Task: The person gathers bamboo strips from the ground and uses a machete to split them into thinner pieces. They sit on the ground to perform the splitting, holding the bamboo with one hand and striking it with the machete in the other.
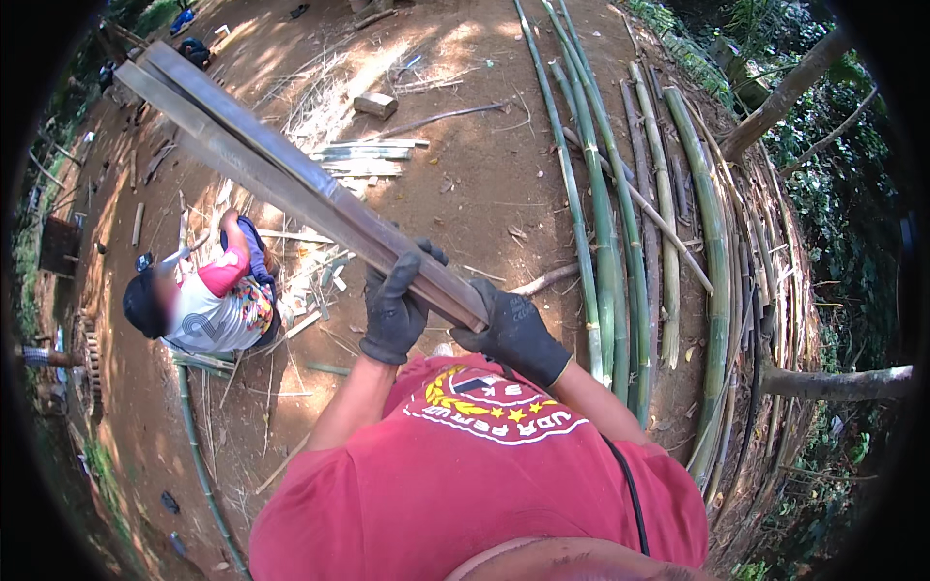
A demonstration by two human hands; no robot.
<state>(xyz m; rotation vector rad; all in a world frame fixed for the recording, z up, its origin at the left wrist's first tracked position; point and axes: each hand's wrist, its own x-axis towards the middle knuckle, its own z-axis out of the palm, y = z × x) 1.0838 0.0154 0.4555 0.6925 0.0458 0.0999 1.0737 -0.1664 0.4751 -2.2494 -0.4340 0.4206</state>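
Gripping a bundle of split bamboo strips (pixel 291 179), the gloved left hand (pixel 395 310) and right hand (pixel 513 331) are closed around its near end; it points toward ten o'clock. Whole poles (pixel 610 223) at two o'clock lie unsplit, suggesting much remains.

No packages, labels, signs or screens.

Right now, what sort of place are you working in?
Likely an outdoor bamboo-working yard. Long green bamboo poles lie on bare dirt ground beside trees, cut strips are scattered about, and both gloved hands, left hand and right hand, grip a bundle of split slats.
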